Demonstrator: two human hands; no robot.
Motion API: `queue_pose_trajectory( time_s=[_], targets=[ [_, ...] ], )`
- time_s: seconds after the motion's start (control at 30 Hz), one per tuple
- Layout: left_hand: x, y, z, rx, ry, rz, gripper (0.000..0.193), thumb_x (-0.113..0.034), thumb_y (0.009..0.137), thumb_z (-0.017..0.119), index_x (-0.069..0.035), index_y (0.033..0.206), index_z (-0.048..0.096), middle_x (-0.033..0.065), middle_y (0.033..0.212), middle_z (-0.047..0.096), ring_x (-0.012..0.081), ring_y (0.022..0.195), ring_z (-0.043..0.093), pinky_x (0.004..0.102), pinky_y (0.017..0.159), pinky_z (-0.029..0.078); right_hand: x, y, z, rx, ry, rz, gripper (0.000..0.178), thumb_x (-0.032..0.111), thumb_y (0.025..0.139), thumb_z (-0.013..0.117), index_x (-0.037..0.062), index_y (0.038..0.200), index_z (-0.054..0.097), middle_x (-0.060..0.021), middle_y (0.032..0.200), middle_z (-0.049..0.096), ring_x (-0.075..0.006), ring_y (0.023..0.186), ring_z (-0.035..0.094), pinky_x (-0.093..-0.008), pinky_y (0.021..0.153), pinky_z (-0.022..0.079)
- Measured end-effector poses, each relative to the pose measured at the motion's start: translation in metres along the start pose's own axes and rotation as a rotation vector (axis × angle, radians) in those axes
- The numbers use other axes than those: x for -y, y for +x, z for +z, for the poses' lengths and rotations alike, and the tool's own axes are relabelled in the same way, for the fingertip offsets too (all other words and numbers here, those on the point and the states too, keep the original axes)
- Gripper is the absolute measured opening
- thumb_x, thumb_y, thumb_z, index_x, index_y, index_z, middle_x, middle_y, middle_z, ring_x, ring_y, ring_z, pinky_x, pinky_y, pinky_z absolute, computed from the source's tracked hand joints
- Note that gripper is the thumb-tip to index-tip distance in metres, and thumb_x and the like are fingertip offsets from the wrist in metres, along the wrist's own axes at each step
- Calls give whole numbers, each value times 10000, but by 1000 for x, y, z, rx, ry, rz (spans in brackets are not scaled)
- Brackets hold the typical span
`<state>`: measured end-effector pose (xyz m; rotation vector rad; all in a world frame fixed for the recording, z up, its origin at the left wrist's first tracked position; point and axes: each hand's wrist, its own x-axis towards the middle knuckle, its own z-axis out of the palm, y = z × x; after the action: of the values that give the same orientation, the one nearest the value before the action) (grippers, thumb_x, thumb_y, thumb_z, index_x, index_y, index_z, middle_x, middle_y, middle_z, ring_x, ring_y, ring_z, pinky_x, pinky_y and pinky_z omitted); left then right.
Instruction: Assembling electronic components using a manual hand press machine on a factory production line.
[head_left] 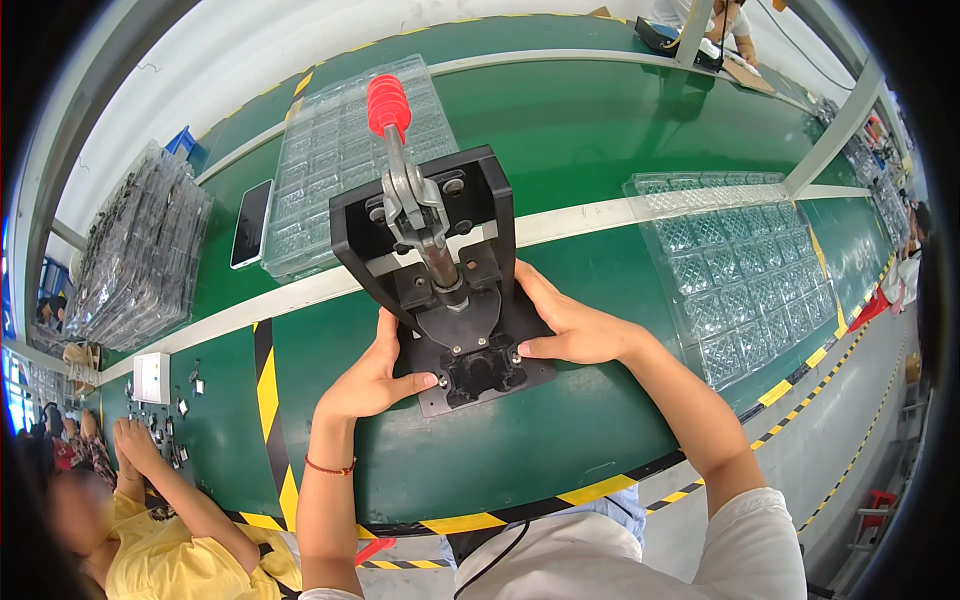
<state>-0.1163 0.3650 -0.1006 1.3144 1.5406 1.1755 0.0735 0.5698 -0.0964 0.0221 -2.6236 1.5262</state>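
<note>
A black hand-operated toggle press (455, 318) stands on the green bench in front of me. Its red ribbed handle (388, 103) points up and away, joined to a metal linkage and a steel plunger rod. My left hand (366, 380) grips the left side of the press, its thumb on the base plate by a small screw. On the opposite side, my right hand (580, 328) holds the press the same way, thumb beside another screw. Between the thumbs sits a black shaped nest (483, 375). Whether a part lies in it, I cannot tell. Most fingers are hidden behind the press.
Clear plastic trays lie at the right (745, 285) and behind the press (330, 150). A tall tray stack (140, 250) stands left, near a phone (251, 223). At lower left, a person in yellow (190, 540) sits by a white box (152, 378) and small parts.
</note>
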Motion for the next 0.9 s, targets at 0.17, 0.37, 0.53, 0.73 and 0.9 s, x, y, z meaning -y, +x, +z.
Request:
queue_pose_trajectory(
  time_s=[0.17, 0.37, 0.53, 0.73, 0.9],
  targets=[
    [0, 0, -2, 17, -57, 49, 1003, 91, 706, 679, -14, 1462, 28, 121, 1504, 136, 217, 1395, 93, 330, 1127, 65, 6, -1, -1, -3, 19, 35, 995, 55, 759, 629, 39, 1465, -71, -183, 1523, 51, -337, 1416, 78, -411, 1148, 126],
    [1, -1, -2, 16, -35, 45, 974, 116, 717, 646, -14, 1464, 34, 128, 1500, 148, 217, 1392, 110, 323, 1125, 83, 1, 1, -1, 4, 6, 0, 1005, 61, 754, 634, 50, 1467, -73, -182, 1522, 60, -337, 1417, 77, -415, 1150, 127],
    [0, 0, -2, 18, -49, 57, 966, 116, 723, 642, -11, 1462, 33, 128, 1498, 151, 213, 1389, 117, 319, 1124, 86, 2, 1, 0, -1, 2, 21, 1005, 65, 752, 633, 53, 1468, -71, -184, 1523, 62, -335, 1419, 69, -415, 1151, 121],
    [3, 0, 0, -14, -31, 86, 915, 84, 734, 651, -11, 1450, 88, 122, 1477, 198, 210, 1372, 159, 328, 1120, 112, 2, 1, 0, -10, 17, 20, 987, 69, 763, 627, 51, 1470, -61, -187, 1524, 61, -331, 1420, 70, -413, 1150, 121],
    [2, 6, 5, -675, -22, 134, 437, 87, 757, 611, -10, 1172, 515, 53, 1059, 568, 159, 1022, 539, 295, 936, 413, -1, 1, 3, -38, 64, -2, 954, 64, 776, 616, 47, 1473, -35, -188, 1518, 89, -324, 1417, 91, -407, 1148, 127]
  ],
)
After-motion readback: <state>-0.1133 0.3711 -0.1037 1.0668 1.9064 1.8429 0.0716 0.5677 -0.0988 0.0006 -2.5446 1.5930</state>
